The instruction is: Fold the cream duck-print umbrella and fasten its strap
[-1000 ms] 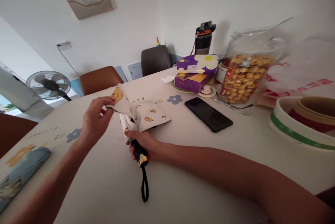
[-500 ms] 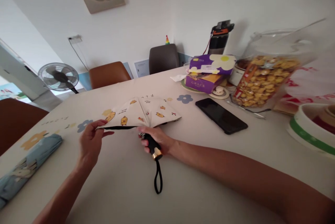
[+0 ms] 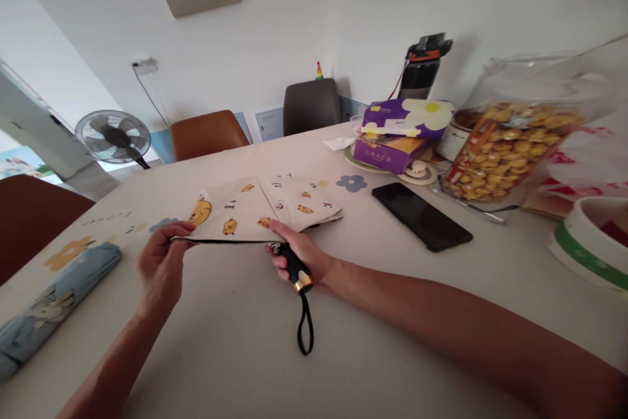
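A cream folding umbrella (image 3: 245,210) printed with yellow cartoon figures lies partly collapsed above the table, its handle toward me. My right hand (image 3: 304,252) wraps round the black handle with its gold end, the thumb pressing on the canopy cloth. From the handle hangs a black wrist strap (image 3: 305,331). At the canopy's left corner, my left hand (image 3: 164,262) pinches the cloth edge between thumb and fingers. The black underside shows as a thin line along the near edge. Left of my left hand rests a folded blue umbrella (image 3: 59,304).
A black phone (image 3: 422,216) lies right of the umbrella. Behind it are a purple tissue box (image 3: 385,151), a dark bottle (image 3: 419,72), glasses (image 3: 478,208) and a clear jar of snacks (image 3: 515,151). A green-banded white roll (image 3: 589,249) stands at the right edge. Chairs (image 3: 209,134) line the far side.
My left hand has drawn the canopy corner slightly left and down, and the near edge is straighter and flatter. My right thumb has moved up onto the cloth.
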Demonstrator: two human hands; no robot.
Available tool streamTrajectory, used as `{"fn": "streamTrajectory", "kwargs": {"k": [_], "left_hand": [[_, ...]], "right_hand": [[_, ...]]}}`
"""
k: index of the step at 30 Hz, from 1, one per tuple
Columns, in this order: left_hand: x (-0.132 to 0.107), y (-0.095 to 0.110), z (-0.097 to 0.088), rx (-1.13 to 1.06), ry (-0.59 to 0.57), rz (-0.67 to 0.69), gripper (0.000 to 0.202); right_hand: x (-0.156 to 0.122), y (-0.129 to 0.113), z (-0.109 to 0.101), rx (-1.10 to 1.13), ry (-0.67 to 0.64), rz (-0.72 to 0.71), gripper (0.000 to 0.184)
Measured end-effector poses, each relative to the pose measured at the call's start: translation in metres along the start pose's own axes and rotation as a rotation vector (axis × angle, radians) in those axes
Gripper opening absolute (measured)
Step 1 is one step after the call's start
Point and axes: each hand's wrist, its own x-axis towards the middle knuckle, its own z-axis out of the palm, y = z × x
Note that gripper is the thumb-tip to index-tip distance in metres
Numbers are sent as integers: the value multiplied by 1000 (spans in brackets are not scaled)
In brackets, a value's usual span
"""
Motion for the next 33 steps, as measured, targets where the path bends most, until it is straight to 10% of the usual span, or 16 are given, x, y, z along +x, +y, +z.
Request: {"fn": "streamTrajectory", "kwargs": {"k": [6,13,20,26,33], "left_hand": [[7,-11,-11,149,-44,190,5],[14,-33,-19,416,-472,178,15],[21,-36,-18,518,-77,37,24],[10,-4,29,316,-293,-89,21],[7,2,96,252,-392,81,34]], "right_hand": [[2,3,-1,-117,90,-31,24],[-1,3,-3,-192,99,-33,22],[-9,-2,6,-216,135,16,25],[-6,5,3,-206,50,-21,21],[-4,11,4,-312,115,-53,20]]}}
